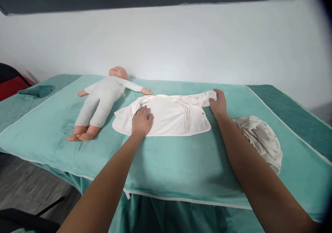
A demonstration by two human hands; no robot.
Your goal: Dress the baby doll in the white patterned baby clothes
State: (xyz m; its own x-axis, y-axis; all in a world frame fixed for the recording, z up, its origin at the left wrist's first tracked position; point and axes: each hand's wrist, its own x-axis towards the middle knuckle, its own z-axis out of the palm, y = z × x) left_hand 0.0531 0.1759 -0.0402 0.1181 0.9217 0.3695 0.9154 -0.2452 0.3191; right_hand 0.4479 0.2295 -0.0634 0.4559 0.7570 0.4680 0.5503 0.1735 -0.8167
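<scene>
A white baby shirt (169, 117) lies spread on the green bed cover, its plain inner side facing up. My left hand (142, 121) rests flat on the shirt's left part, fingers stretched out. At the far right, my right hand (218, 103) pinches the cuff of the patterned sleeve (198, 98), which is drawn out to the side. Left of the shirt, a baby doll (103, 94) in a white suit lies on its back, one arm reaching toward the shirt's upper edge.
A crumpled patterned white cloth (261, 139) lies right of my right forearm. The green bed cover (186, 167) has a white-piped front edge. A white wall (166, 42) stands behind the bed. A small green pillow (36, 91) and a red-and-black item (12, 87) are at the left.
</scene>
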